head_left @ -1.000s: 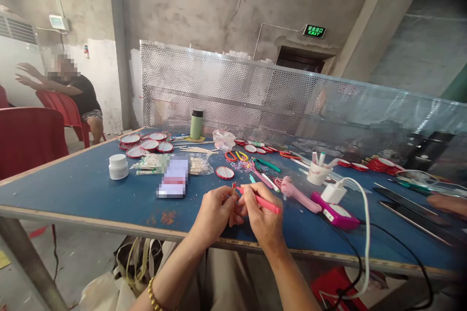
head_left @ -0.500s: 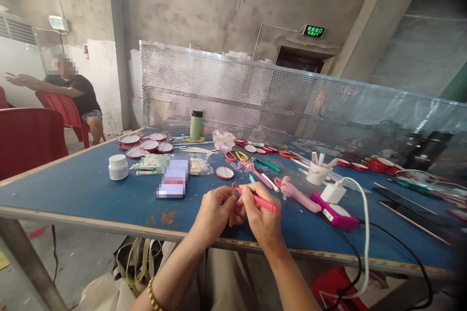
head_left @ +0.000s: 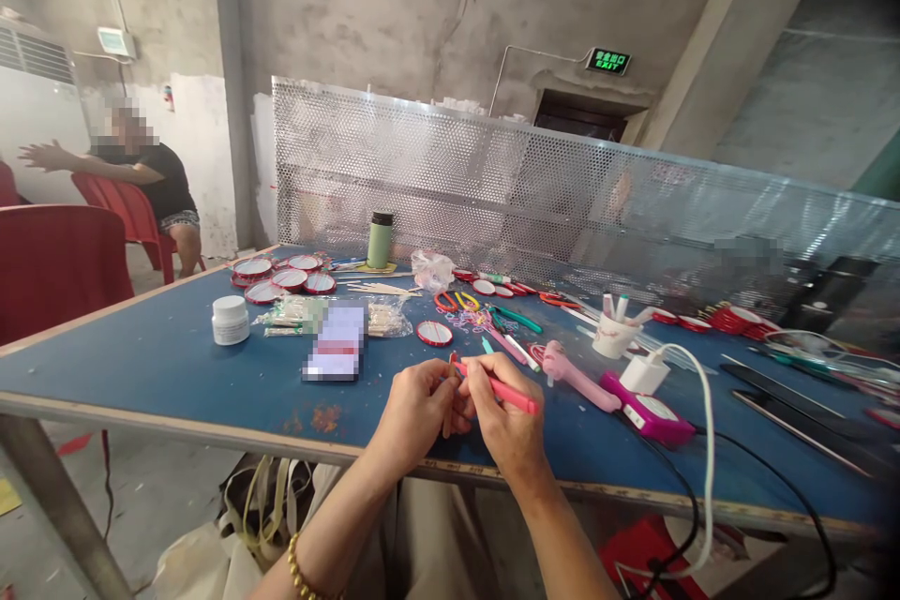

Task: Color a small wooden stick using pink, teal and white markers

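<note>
My left hand (head_left: 420,403) pinches a thin wooden stick (head_left: 448,411) near the table's front edge. The stick stands roughly upright, with a small red tip at its top. In my right hand (head_left: 507,408) is a pink-red pen (head_left: 510,394), its point touching or very close to the stick's top. Both hands are close together over the blue table. Just beyond them lies a round red-rimmed disc (head_left: 434,333), and a phone (head_left: 336,342) rests to the left.
A white jar (head_left: 230,321), green bottle (head_left: 380,240) and stacked red-rimmed discs (head_left: 289,278) are left and back. Rightward are a pink tool (head_left: 580,377), a paper cup of pens (head_left: 613,336), a magenta device (head_left: 651,410) and cables. A person (head_left: 158,178) sits far left.
The view has shifted very slightly. Both hands keep their holds on the stick and the pen, and the seated person's hands have moved a little.
</note>
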Available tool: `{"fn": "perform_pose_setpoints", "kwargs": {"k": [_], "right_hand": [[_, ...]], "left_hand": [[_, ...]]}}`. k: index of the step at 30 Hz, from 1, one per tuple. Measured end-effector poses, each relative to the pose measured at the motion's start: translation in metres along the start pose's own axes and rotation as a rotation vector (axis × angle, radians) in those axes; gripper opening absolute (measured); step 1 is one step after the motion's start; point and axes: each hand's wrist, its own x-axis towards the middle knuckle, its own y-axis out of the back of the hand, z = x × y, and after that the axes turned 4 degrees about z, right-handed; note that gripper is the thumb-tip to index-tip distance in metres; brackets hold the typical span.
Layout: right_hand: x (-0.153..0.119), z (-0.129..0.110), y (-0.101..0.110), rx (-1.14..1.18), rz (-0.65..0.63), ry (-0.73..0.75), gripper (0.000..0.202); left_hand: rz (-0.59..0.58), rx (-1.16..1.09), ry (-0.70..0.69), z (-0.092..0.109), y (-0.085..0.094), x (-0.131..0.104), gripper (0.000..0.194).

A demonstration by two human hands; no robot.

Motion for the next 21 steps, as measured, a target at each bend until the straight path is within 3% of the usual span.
{"fn": "perform_pose_setpoints", "kwargs": {"k": [21], "right_hand": [[0.0004,0.0034,-0.001,-0.011,-0.013,0.018,0.028]], "left_hand": [[0.003,0.023,-0.023,-0.0062,0.0007,0.0002,0.026]]}}
